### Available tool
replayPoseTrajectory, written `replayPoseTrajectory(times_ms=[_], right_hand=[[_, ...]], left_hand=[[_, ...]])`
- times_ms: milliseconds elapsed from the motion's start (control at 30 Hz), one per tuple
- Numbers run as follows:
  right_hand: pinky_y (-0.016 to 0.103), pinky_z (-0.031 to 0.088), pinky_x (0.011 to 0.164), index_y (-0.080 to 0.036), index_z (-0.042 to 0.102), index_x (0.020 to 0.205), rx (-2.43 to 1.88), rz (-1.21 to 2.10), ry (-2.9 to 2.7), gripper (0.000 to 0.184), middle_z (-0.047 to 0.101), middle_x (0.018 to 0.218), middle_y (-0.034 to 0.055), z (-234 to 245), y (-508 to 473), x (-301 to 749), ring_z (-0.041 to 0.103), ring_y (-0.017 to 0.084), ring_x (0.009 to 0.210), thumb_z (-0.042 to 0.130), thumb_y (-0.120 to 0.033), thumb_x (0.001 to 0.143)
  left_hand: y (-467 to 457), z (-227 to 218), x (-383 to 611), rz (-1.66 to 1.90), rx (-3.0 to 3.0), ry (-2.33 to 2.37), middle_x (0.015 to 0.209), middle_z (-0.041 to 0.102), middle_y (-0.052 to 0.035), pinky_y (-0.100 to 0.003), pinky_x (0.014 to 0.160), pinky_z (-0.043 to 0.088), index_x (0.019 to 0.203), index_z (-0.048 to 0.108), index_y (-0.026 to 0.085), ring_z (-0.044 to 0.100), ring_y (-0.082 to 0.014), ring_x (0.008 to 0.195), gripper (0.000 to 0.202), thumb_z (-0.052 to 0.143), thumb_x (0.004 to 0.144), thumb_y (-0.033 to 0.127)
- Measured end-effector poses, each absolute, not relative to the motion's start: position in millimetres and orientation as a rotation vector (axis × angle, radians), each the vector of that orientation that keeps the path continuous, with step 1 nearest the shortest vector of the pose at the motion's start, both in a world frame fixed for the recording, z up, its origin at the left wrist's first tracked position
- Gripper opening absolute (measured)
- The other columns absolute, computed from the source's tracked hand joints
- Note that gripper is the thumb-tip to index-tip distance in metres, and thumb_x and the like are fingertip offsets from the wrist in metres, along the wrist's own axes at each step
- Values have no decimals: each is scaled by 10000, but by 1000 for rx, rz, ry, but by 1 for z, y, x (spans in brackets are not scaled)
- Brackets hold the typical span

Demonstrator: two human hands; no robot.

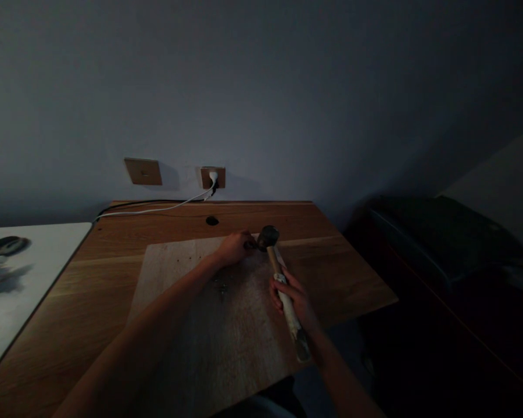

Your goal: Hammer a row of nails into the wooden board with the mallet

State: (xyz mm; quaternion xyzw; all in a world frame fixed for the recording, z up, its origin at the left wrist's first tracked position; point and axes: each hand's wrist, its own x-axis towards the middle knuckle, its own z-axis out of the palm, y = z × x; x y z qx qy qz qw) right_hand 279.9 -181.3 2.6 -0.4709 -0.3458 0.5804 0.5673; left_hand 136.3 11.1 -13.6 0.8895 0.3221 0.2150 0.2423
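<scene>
My right hand [293, 296] is wrapped round the wooden handle of a hammer [291, 313]. The dark hammer head [268, 236] points away from me, above the far right part of a pale board [239, 342]. Close to the left of that head is my left hand [236, 247], its fingers bent together round a small dark piece [249, 245] too dim to name. Whether the head touches this piece I cannot tell. Several small metal bits [222, 288] lie on the board nearer to me.
Beneath the board is a wooden table [348, 273] with a round cable hole [212, 220]. White and black cables [157, 209] run along its back edge to a wall socket [213, 177]. A white surface [39, 284] adjoins on the left. A dark, bulky object [448, 232] stands at right.
</scene>
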Motion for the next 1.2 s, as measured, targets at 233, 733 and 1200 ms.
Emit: replayPoseTrajectory(times_ms=[233, 733, 1200], right_hand=[[182, 337, 358, -209, 592, 1111, -1111, 1332, -798, 410, 559, 605, -64, 0, -182, 282, 405, 82, 404, 753, -403, 787], [179, 336, 370, -206, 621, 1046, -1160, 1316, -817, 362, 528, 556, -67, 4, -185, 278, 389, 82, 412, 751, -422, 786], [174, 328, 369, -205, 624, 1123, -1171, 1339, -842, 385, 507, 551, -75, 4, -185, 278, 368, 83, 415, 724, -417, 818]], left_hand=[[11, -14, 137, 612, 2417, 868, 1001, 714, -65, -270, 801, 523, 965, 777, 196, 693, -200, 876, 180, 770, 803, 274], [10, -12, 137, 582, 2409, 899, 1010, 714, -75, -283, 793, 529, 998, 780, 194, 691, -209, 849, 215, 767, 800, 275], [11, -11, 137, 564, 2422, 881, 1005, 730, -71, -273, 785, 522, 982, 783, 190, 697, -208, 868, 188, 745, 798, 207]])
